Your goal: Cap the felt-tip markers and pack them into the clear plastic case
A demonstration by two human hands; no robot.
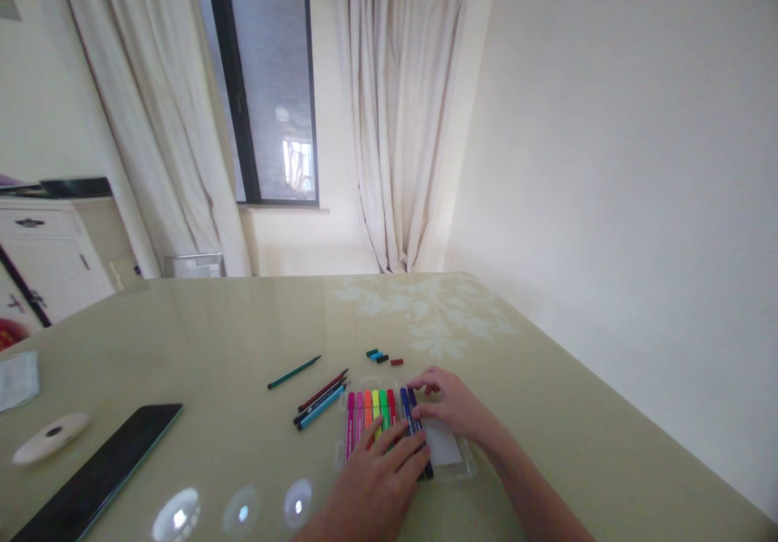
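Observation:
A clear plastic case (pixel 471 467) lies on the table with a row of capped markers inside, including a magenta marker (pixel 351 424), an orange marker (pixel 368 411) and a green marker (pixel 382 403). My left hand (pixel 389 473) rests over the lower part of the row, fingers spread and lying on the markers. Two dark blue markers (pixel 408 412) lie side by side near its fingertips. At their capped ends is my right hand (pixel 453 403), thumb and index finger bent but apart, the tips touching or close to the blue markers. The left hand hides some markers' lower ends.
Left of the case lie several uncapped markers, among them a light blue marker (pixel 322 407) and a teal marker (pixel 294 372). Several loose caps (pixel 378 356) sit beyond the case. A black tablet-like device (pixel 103 473) and a white oval object (pixel 52 438) are at left.

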